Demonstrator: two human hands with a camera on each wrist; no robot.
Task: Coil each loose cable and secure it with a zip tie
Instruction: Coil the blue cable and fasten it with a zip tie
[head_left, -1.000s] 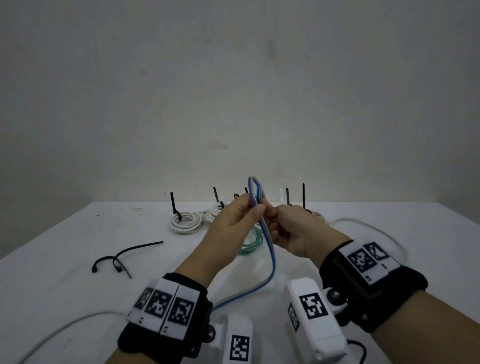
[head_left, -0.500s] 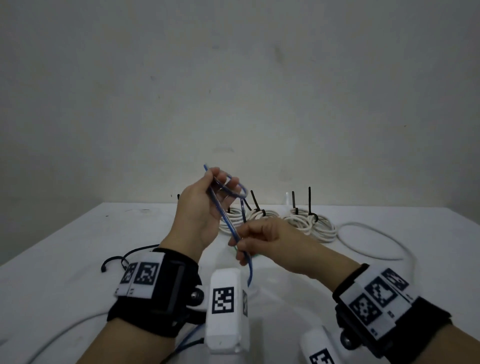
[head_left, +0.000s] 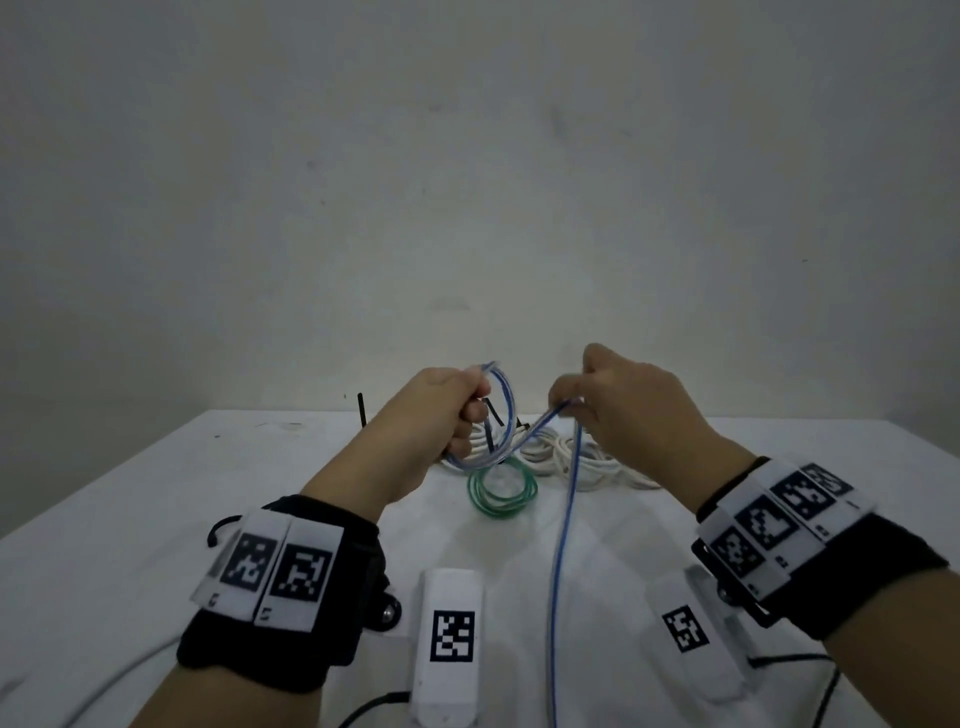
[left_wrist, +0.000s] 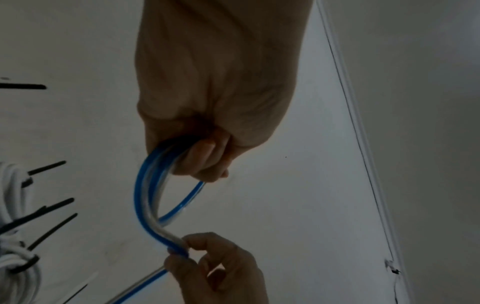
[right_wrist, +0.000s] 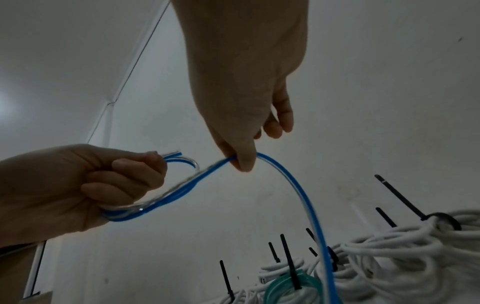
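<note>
While the left hand grips a few loops of the blue cable above the table, the right hand pinches the next stretch. If the left fingers slacken, the springy loops could pop open; the hanging tail may snag the green coil.

Cable spans left hand and right hand, above tied coils on table
</note>
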